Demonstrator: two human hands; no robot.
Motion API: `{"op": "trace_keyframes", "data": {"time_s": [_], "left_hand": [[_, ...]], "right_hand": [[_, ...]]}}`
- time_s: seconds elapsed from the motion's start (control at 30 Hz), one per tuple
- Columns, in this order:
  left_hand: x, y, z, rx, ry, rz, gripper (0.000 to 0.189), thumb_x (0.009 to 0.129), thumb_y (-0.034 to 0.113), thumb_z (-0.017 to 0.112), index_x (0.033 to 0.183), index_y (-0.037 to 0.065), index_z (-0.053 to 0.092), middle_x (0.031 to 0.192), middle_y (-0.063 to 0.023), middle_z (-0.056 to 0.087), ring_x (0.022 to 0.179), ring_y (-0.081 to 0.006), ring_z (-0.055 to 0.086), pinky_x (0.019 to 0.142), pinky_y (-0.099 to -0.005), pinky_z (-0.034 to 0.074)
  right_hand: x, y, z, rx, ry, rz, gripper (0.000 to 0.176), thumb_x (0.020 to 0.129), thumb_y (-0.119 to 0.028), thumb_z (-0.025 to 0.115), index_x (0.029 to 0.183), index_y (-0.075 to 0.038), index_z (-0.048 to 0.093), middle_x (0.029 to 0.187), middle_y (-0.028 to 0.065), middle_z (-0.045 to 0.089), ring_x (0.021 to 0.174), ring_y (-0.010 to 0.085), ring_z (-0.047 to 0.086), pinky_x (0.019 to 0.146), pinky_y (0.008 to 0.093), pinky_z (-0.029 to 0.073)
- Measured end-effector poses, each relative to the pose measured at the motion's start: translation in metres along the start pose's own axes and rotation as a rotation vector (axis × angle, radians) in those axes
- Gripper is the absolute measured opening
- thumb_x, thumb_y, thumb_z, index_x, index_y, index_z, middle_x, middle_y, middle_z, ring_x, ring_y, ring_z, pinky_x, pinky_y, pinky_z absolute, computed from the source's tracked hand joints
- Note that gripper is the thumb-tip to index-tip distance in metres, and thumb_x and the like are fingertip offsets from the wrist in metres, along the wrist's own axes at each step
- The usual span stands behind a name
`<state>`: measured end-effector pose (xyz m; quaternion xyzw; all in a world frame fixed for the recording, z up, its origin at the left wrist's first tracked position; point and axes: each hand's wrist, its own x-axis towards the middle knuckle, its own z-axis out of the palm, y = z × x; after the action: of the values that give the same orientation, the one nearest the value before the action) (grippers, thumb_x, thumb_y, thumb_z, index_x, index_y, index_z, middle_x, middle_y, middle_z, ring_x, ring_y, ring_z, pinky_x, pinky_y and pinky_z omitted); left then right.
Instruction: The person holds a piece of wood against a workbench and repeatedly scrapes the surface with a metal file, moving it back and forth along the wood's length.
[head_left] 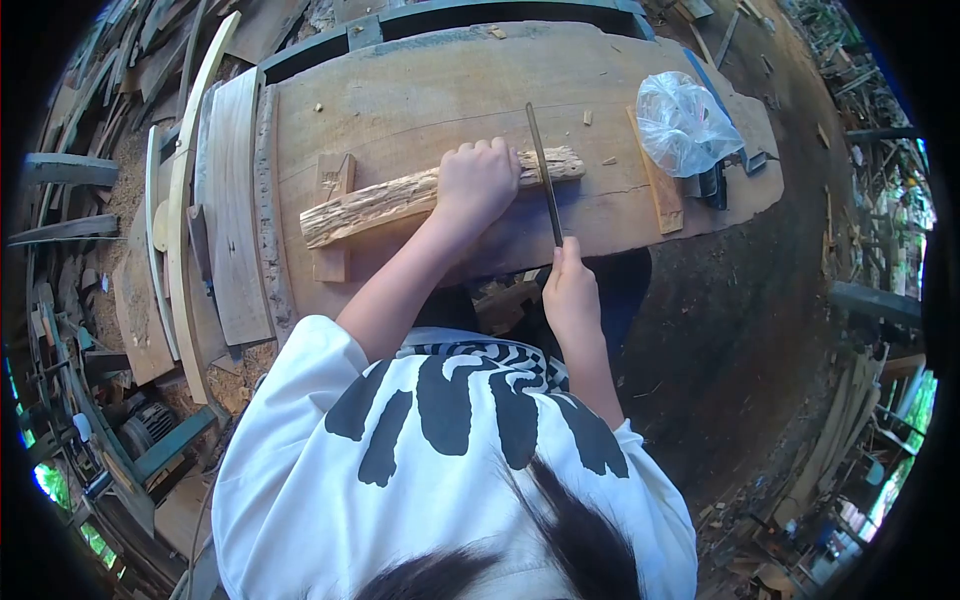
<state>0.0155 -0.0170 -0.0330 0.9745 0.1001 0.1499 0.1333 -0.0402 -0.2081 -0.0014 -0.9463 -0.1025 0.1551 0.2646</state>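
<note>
A rough, pitted length of wood (375, 212) lies slantwise across the broad wooden tabletop (420, 85). My left hand (478, 182) is closed over it from above, right of its middle. In my right hand (572, 290) is the near end of a long, narrow, dark metal blade (543, 170), gripped at the table's front edge. The blade points away from me and crosses over the wood near its right end, just right of my left knuckles. Under the wood's left part, a short wooden block (333, 262) lies crosswise.
A clear plastic bag (685, 125) sits at the right beside a narrow wooden strip (655, 175). Small wood chips (587, 118) dot the tabletop. Boards (235, 200) and long curved strips (180, 220) stand at the left. A motor (145, 425) is at lower left.
</note>
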Motion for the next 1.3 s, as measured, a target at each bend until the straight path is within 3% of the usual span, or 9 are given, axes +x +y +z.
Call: {"op": "trace_keyframes", "data": {"time_s": [0.1,0.43,0.5,0.67,0.83,0.9,1.1,1.23,1.3], "left_hand": [[0.001,0.000,0.000,-0.013,0.000,-0.010,0.030,0.096,0.026,0.050,0.077,0.005,0.061,0.072,-0.0143,0.069,0.068,-0.0321,0.069,0.062,-0.0449,0.055],[0.001,0.000,-0.003,-0.044,-0.011,-0.016,0.034,0.094,0.025,0.048,0.073,0.004,0.064,0.069,-0.0171,0.068,0.066,-0.0332,0.069,0.062,-0.0449,0.056],[0.000,0.000,-0.004,-0.048,-0.020,-0.024,0.034,0.091,0.029,0.052,0.072,0.005,0.067,0.070,-0.0157,0.070,0.067,-0.0312,0.070,0.062,-0.0441,0.055],[0.000,0.001,-0.004,-0.038,-0.046,-0.025,0.035,0.092,0.028,0.049,0.074,0.004,0.067,0.072,-0.0172,0.070,0.068,-0.0325,0.070,0.063,-0.0461,0.056],[0.000,0.004,-0.011,-0.031,-0.074,-0.048,0.037,0.094,0.027,0.045,0.077,0.003,0.067,0.075,-0.0190,0.070,0.071,-0.0348,0.070,0.066,-0.0473,0.056],[0.003,0.004,-0.011,-0.052,-0.133,-0.089,0.039,0.095,0.028,0.043,0.079,0.003,0.067,0.079,-0.0191,0.071,0.074,-0.0354,0.071,0.068,-0.0473,0.056],[0.015,0.003,-0.019,-0.044,-0.354,-0.064,0.039,0.093,0.031,0.046,0.082,0.006,0.073,0.083,-0.0164,0.073,0.077,-0.0340,0.072,0.069,-0.0466,0.056],[0.013,-0.002,-0.013,0.045,-0.290,0.036,0.040,0.094,0.030,0.042,0.089,0.005,0.072,0.087,-0.0169,0.072,0.082,-0.0352,0.071,0.076,-0.0494,0.055],[0.009,-0.004,-0.008,-0.022,-0.132,0.070,0.039,0.093,0.030,0.043,0.087,0.004,0.072,0.087,-0.0178,0.072,0.082,-0.0358,0.070,0.076,-0.0497,0.055]], "right_hand": [[-0.018,0.005,-0.001,-0.009,0.049,-0.011,0.016,0.105,-0.020,0.042,0.106,-0.006,0.048,0.077,0.0279,0.064,0.079,0.0501,0.063,0.060,0.0570,0.045],[-0.034,0.009,-0.002,0.018,0.033,0.018,0.013,0.105,-0.021,0.042,0.108,-0.009,0.048,0.076,0.0278,0.063,0.078,0.0500,0.063,0.060,0.0575,0.045],[-0.021,0.004,-0.001,-0.088,0.022,0.029,0.014,0.104,-0.021,0.042,0.111,-0.009,0.046,0.082,0.0283,0.067,0.084,0.0502,0.064,0.069,0.0602,0.050],[0.024,-0.013,0.002,-0.128,0.048,-0.031,0.016,0.104,-0.021,0.040,0.112,-0.008,0.045,0.086,0.0295,0.067,0.086,0.0499,0.065,0.072,0.0603,0.051],[0.021,-0.018,0.004,-0.125,0.027,-0.021,0.016,0.104,-0.021,0.039,0.112,-0.007,0.044,0.088,0.0296,0.068,0.089,0.0507,0.065,0.075,0.0599,0.051],[0.003,-0.013,0.005,-0.132,0.014,0.069,0.016,0.104,-0.020,0.040,0.112,-0.007,0.043,0.089,0.0299,0.068,0.089,0.0514,0.065,0.075,0.0602,0.052],[-0.022,0.010,0.007,-0.076,-0.033,0.044,0.016,0.103,-0.019,0.041,0.113,-0.006,0.043,0.092,0.0319,0.067,0.091,0.0512,0.065,0.075,0.0611,0.051],[-0.004,-0.006,-0.002,-0.079,-0.070,0.038,0.018,0.103,-0.018,0.040,0.115,-0.006,0.044,0.093,0.0321,0.067,0.094,0.0512,0.064,0.078,0.0607,0.051],[0.021,-0.008,-0.005,-0.074,-0.069,-0.008,0.018,0.102,-0.018,0.040,0.116,-0.006,0.045,0.093,0.0321,0.067,0.095,0.0510,0.064,0.079,0.0604,0.050]]}}
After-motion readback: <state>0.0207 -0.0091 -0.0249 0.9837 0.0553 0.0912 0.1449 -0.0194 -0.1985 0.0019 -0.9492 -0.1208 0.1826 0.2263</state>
